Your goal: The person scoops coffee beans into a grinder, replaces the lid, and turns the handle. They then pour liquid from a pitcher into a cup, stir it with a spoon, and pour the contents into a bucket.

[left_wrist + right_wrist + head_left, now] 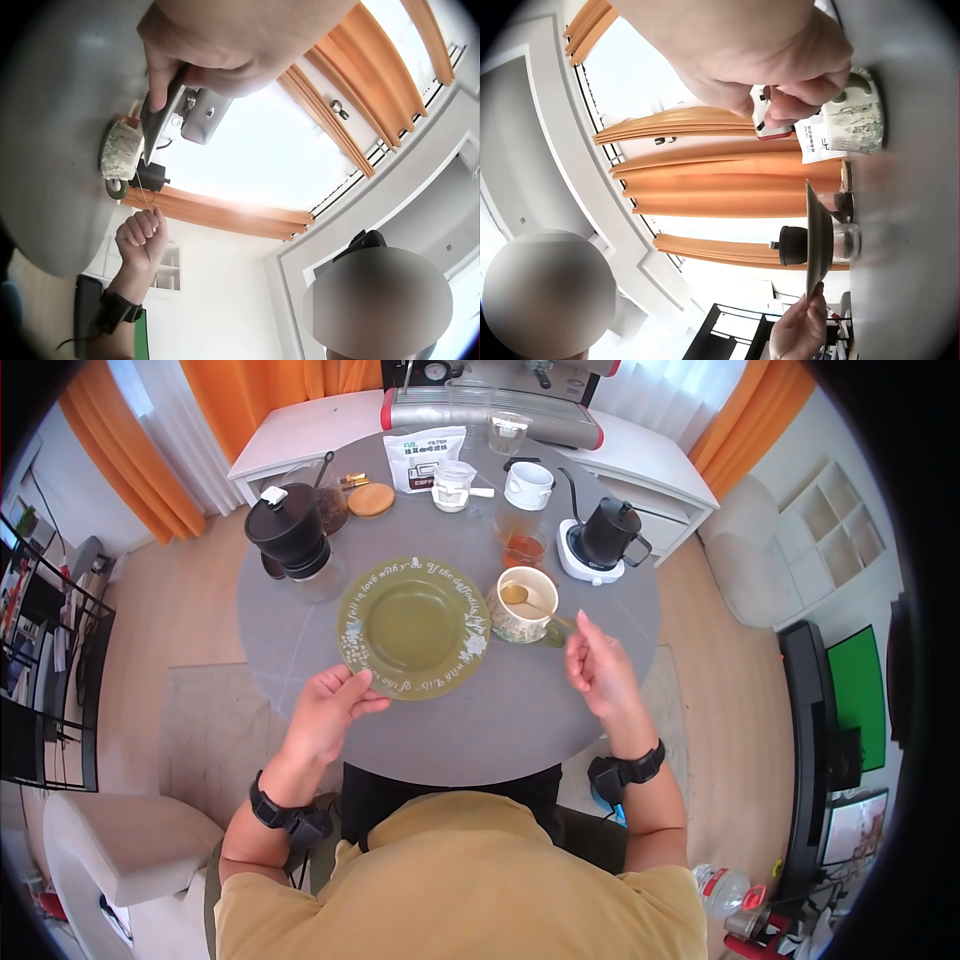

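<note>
The left hand (328,710) pinches the near-left rim of the green plate (410,626), thumb above and fingers beneath. The side views show the plate raised off the worktop (450,740); the edge grip presumably leaves its well untouched. The right hand (605,675) has its fingers clamped on the handle of a spoon (515,595), whose bowl is inside the mug (515,628) just right of the plate, probably so the fingers stay clear of the rim.

Hidden or unclear: the fingers under the plate from above, the handle's gripped end, and the mug's contents.
</note>
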The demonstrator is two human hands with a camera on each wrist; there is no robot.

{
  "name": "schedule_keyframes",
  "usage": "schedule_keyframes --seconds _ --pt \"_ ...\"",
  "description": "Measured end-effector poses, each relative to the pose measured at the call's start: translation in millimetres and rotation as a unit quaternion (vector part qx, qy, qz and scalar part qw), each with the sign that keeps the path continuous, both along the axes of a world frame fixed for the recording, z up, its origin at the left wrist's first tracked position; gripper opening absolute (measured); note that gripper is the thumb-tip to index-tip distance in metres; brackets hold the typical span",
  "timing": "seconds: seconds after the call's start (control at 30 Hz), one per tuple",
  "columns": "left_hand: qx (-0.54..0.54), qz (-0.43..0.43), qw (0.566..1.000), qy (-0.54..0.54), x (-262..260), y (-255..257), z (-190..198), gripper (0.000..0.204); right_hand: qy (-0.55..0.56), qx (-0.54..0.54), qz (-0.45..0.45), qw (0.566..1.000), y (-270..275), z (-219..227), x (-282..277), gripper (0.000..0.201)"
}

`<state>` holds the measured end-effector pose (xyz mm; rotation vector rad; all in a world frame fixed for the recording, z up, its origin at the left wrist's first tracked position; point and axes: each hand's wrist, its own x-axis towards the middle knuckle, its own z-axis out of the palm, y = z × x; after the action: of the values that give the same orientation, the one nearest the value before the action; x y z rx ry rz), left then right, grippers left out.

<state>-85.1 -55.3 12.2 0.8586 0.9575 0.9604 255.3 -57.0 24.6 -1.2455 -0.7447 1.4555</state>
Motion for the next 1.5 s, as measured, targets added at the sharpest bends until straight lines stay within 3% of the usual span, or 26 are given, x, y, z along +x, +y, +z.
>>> schedule_keyframes --seconds 0.03,0.1,0.2,0.5,0.63,0.8,1.0,1.2,1.37,1.4,1.47,1.5 --pt "-0.002 -0.008 1.000 0.009 -0.8 -1.8 1.5 0.021 0.001 0.000 0.002 1.000 -1.0 -3.0 -3.1 0.039" --pt "-0.007 -0.014 1.000 0.018 -1.2 -7.1 5.1 0.021 -0.083 -0.017 0.092 0.992 -9.6 -9.4 -11.1 0.040" --pt "-0.010 -0.035 0.999 0.026 0.3 -17.9 13.8 0.022 -0.074 -0.006 0.160 0.984 -22.0 -5.3 -30.8 0.037" --pt "-0.027 -0.195 0.978 0.067 23.1 -44.1 51.5 0.025 -0.034 -0.026 0.146 0.988 -67.7 18.8 -8.6 0.025" --pt "-0.025 -0.267 0.961 0.071 61.7 -46.5 62.5 0.028 -0.006 -0.055 0.107 0.993 -101.0 21.5 21.3 0.022" --pt "-0.002 -0.379 0.924 0.054 120.0 -44.6 55.5 0.032 0.002 -0.035 -0.004 0.999 -149.4 24.2 75.5 0.020" --pt "0.023 -0.471 0.877 0.091 152.1 -50.1 46.4 0.039 -0.088 -0.043 -0.122 0.988 -212.8 12.8 170.4 0.017" --pt "-0.010 -0.457 0.878 0.138 146.2 -46.8 22.1 0.037 -0.203 -0.106 -0.242 0.943 -281.2 -52.6 275.0 0.013" --pt "-0.018 -0.381 0.906 0.183 140.6 -47.1 9.7 0.032 -0.353 -0.261 -0.299 0.847 -314.6 -122.5 327.0 0.014" --pt "-0.020 -0.383 0.905 0.185 139.3 -47.6 7.3 0.032 -0.350 -0.264 -0.299 0.847 -317.5 -135.1 333.3 0.014" --pt "-0.010 -0.334 0.920 0.208 135.7 -48.6 1.8 0.033 -0.413 -0.345 -0.294 0.789 -319.6 -161.0 346.2 0.018" --pt "-0.013 -0.333 0.919 0.210 132.7 -48.2 -1.2 0.033 -0.412 -0.347 -0.292 0.790 -320.7 -180.8 358.6 0.018"
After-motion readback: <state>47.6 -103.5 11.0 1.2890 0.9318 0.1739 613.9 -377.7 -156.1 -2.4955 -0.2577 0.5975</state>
